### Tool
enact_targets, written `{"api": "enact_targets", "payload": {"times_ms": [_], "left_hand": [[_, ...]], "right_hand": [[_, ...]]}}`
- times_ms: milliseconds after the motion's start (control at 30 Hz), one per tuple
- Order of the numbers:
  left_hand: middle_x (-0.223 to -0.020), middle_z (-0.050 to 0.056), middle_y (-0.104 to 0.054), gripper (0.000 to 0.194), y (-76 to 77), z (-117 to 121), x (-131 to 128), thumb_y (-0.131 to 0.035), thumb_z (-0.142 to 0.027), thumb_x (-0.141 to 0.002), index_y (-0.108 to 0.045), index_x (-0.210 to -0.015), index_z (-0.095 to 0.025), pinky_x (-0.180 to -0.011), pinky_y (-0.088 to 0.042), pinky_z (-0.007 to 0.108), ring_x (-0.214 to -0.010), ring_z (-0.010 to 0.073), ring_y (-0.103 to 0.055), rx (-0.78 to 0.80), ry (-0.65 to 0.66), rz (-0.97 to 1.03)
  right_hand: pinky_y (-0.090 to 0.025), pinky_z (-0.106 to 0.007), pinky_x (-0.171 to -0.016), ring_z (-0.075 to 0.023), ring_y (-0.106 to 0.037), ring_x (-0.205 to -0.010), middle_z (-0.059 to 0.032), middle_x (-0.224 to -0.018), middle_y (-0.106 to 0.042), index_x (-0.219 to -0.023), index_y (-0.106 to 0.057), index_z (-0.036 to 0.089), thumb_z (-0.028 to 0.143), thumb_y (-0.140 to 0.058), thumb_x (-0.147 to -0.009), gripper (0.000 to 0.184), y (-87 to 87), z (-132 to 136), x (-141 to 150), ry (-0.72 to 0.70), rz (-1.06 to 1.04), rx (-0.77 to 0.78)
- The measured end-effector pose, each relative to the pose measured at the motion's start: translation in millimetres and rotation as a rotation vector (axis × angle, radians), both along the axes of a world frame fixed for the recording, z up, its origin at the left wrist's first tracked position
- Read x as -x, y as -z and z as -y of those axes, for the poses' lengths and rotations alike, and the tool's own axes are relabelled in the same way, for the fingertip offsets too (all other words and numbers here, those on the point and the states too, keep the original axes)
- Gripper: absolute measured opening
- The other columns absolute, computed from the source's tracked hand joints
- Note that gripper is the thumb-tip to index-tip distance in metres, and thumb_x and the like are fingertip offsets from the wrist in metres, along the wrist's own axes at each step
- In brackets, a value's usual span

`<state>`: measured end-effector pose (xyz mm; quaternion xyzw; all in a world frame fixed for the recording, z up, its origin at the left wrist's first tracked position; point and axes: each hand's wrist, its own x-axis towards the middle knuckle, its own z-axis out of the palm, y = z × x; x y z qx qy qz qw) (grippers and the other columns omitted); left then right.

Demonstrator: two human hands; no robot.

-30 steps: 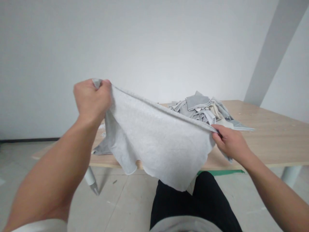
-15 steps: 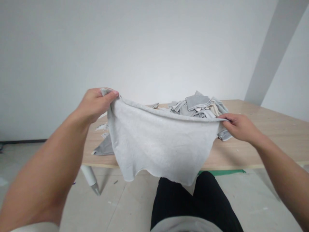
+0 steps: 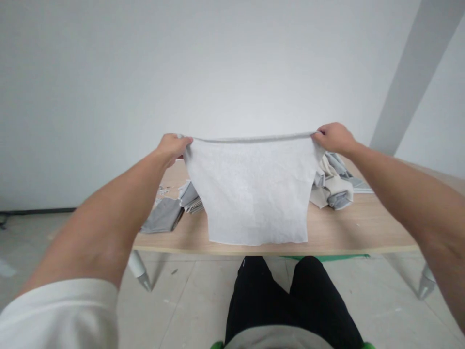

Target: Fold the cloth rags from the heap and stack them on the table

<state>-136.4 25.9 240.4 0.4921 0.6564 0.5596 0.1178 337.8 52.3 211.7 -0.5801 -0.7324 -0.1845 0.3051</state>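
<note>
A light grey cloth (image 3: 254,191) hangs spread out between my hands, its top edge pulled nearly straight. My left hand (image 3: 173,148) pinches the upper left corner, thumb on the near side. At the upper right corner my right hand (image 3: 334,137) is closed on the same edge. The cloth's lower edge hangs over the front part of the wooden table (image 3: 345,237); whether it touches the top I cannot tell. Behind it, part of the table and its fabric is hidden.
On the left lie a flat folded grey cloth (image 3: 163,214) and a stack of folded cloths (image 3: 191,198). A jumbled pile of grey and beige cloths (image 3: 336,186) is at the right, partly covered. White scraps (image 3: 163,190) lie near the left edge. A pale wall (image 3: 232,68) stands behind.
My right hand has risen and both hands have moved forward over the table. The cloth's top edge went from sloping and sagging to nearly level and taut, and its lower edge has straightened.
</note>
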Motion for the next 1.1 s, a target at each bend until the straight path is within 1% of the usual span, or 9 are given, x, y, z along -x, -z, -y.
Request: {"api": "enact_targets", "payload": {"times_ms": [100,233,400,533,667,833,900,967,1100], "left_hand": [[-0.074,0.005,-0.063,0.018,10.9,-13,0,-0.067,-0.028,-0.068,-0.062,-0.078,-0.014,-0.057,-0.051,0.034,-0.065,0.0179,-0.057,-0.023,0.019,-0.035],[-0.077,0.002,-0.06,0.024,8.1,-16,9,-0.061,-0.032,-0.074,-0.065,-0.087,-0.012,-0.056,-0.046,0.027,-0.064,0.0126,-0.052,-0.169,-0.015,-0.089],[-0.075,-0.003,-0.058,0.035,-4.8,0,21,-0.056,-0.038,-0.078,-0.066,-0.095,-0.009,-0.058,-0.038,0.018,-0.067,0.0067,-0.043,-0.358,-0.126,-0.226],[-0.077,-0.004,-0.06,0.039,-2.1,19,14,-0.053,-0.042,-0.078,-0.066,-0.095,-0.009,-0.057,-0.035,0.019,-0.068,0.0076,-0.047,-0.356,-0.118,-0.328],[-0.069,-0.002,-0.059,0.035,12.1,31,1,-0.049,-0.042,-0.079,-0.067,-0.086,-0.012,-0.058,-0.033,0.023,-0.067,0.0111,-0.05,-0.261,-0.094,-0.463],[-0.056,-0.003,-0.05,0.031,18.7,32,12,-0.048,-0.039,-0.081,-0.064,-0.074,-0.013,-0.058,-0.029,0.024,-0.064,0.0124,-0.047,-0.22,-0.211,-0.634],[-0.05,-0.004,-0.043,0.033,16.2,31,22,-0.049,-0.04,-0.081,-0.062,-0.068,-0.012,-0.055,-0.026,0.024,-0.06,0.0111,-0.044,-0.198,-0.277,-0.62],[-0.046,-0.004,-0.039,0.036,12.6,33,28,-0.052,-0.043,-0.08,-0.061,-0.065,-0.012,-0.053,-0.025,0.023,-0.058,0.0104,-0.042,-0.181,-0.322,-0.577],[-0.052,-0.006,-0.044,0.035,3.9,40,28,-0.058,-0.045,-0.076,-0.066,-0.075,-0.01,-0.051,-0.028,0.021,-0.06,0.0094,-0.043,-0.253,-0.289,-0.443]], "right_hand": [[-0.038,-0.036,-0.065,-0.03,-0.059,-0.08,-0.0163,-0.087,-0.068,-0.088,-0.071,0.013,0.039,-0.04,-0.083,0.04,7.7,-8,4,0.052,-0.037,-0.027],[-0.036,-0.036,-0.068,-0.029,-0.058,-0.081,-0.0171,-0.087,-0.067,-0.086,-0.067,0.013,0.041,-0.038,-0.088,0.041,-1.6,-2,-1,0.089,-0.143,-0.134],[-0.032,-0.032,-0.07,-0.0209,-0.055,-0.077,-0.0138,-0.08,-0.064,-0.081,-0.062,0.011,0.036,-0.039,-0.094,0.036,-21.7,20,-16,0.074,-0.248,-0.313],[-0.032,-0.031,-0.065,-0.0185,-0.052,-0.07,-0.0113,-0.074,-0.063,-0.076,-0.062,0.013,0.035,-0.038,-0.094,0.038,-17.7,36,-11,0.012,-0.278,-0.372],[-0.033,-0.028,-0.059,-0.0178,-0.052,-0.06,-0.0059,-0.063,-0.061,-0.07,-0.062,0.018,0.047,-0.046,-0.089,0.038,14.2,40,2,-0.138,-0.148,-0.242],[-0.034,-0.027,-0.057,-0.0204,-0.058,-0.06,-0.0035,-0.062,-0.064,-0.086,-0.067,0.021,0.058,-0.068,-0.067,0.041,49.1,39,-9,-0.356,0.192,0.011],[-0.034,-0.027,-0.057,-0.0204,-0.058,-0.06,-0.0029,-0.061,-0.063,-0.079,-0.065,0.022,0.059,-0.068,-0.065,0.039,53.1,40,-20,-0.402,0.271,0.053],[-0.032,-0.027,-0.055,-0.0189,-0.055,-0.057,-0.0021,-0.057,-0.06,-0.067,-0.061,0.023,0.056,-0.06,-0.072,0.034,52.1,42,-30,-0.408,0.287,0.064],[-0.029,-0.028,-0.052,-0.0157,-0.045,-0.05,0.0,-0.048,-0.048,-0.056,-0.051,0.022,0.04,-0.051,-0.077,0.029,38.7,51,-40,-0.33,0.059,0.003]]}}
